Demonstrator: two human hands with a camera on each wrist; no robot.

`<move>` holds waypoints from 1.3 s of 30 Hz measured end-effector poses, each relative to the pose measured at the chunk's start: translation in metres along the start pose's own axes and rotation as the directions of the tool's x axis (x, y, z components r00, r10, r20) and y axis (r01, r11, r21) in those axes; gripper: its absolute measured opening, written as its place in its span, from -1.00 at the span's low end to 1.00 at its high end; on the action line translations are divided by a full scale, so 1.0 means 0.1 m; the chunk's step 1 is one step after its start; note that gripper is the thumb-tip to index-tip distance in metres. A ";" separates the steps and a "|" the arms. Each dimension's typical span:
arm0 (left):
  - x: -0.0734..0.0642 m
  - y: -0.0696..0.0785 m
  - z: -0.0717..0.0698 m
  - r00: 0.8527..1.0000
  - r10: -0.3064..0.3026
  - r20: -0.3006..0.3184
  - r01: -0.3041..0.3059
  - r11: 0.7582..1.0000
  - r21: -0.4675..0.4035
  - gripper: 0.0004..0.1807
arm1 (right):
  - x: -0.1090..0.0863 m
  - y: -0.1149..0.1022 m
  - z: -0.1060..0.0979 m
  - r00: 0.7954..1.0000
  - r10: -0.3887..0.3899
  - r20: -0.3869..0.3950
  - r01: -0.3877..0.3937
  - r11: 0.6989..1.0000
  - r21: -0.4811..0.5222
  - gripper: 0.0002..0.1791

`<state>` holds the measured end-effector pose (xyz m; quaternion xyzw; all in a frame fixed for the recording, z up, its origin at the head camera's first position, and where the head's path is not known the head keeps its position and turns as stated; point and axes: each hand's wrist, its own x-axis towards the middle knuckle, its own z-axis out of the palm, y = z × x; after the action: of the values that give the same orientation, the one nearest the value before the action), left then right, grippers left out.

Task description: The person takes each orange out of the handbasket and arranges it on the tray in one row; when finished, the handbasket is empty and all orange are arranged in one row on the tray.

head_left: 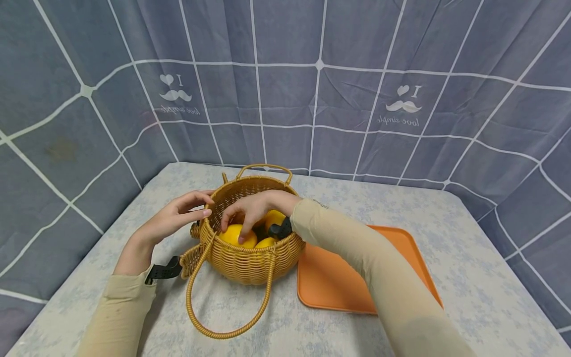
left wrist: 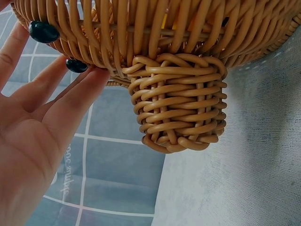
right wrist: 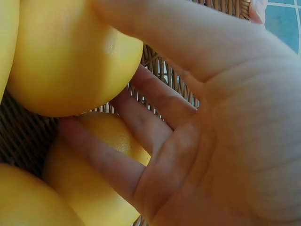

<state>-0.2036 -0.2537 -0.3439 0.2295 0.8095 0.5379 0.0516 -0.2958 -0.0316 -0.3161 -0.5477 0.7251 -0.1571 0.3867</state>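
Observation:
A round wicker basket (head_left: pixel 250 265) holds several smooth yellow fruits (right wrist: pixel 94 179). My right hand (head_left: pixel 252 208) reaches down inside it, thumb and fingers curled round one yellow fruit (head_left: pixel 233 234) near the front left of the basket. In the right wrist view the thumb lies over the top of this fruit (right wrist: pixel 70 61) and the fingertips reach beneath it. At the basket's left side, my left hand (head_left: pixel 171 220) touches the wall by the rim with fairly straight fingers. The left wrist view has these fingers (left wrist: pixel 77 101) beside dark bead eyes (left wrist: pixel 43 31) and a woven snout (left wrist: pixel 181 103).
An orange tray (head_left: pixel 336 277) lies on the table right of the basket, partly under my right forearm. One basket handle (head_left: pixel 229 334) hangs down toward me onto the tabletop; the other handle (head_left: pixel 267 166) stands up at the back. Grey-blue curtain (head_left: pixel 285 94) surrounds the table.

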 end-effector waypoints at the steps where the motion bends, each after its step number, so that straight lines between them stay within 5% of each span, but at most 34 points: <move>1: 0.00 0.00 0.00 1.000 0.001 0.000 -0.001 1.000 -0.002 -0.72 | 0.00 -0.01 0.00 1.000 0.008 0.003 -0.008 1.000 -0.002 -0.51; 15: 0.01 0.00 -0.01 1.000 0.003 0.001 -0.003 1.000 0.012 -0.75 | 0.00 -0.03 -0.01 0.996 0.083 0.044 -0.079 0.993 -0.091 -0.35; 39: 0.00 0.00 0.00 1.000 0.000 -0.007 0.000 0.999 0.037 -0.74 | 0.01 -0.04 0.00 0.994 0.099 0.044 -0.096 0.993 -0.075 -0.28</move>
<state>-0.2035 -0.2542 -0.3439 0.2286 0.8196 0.5235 0.0446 -0.2931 -0.0334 -0.3143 -0.5289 0.7468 -0.0985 0.3909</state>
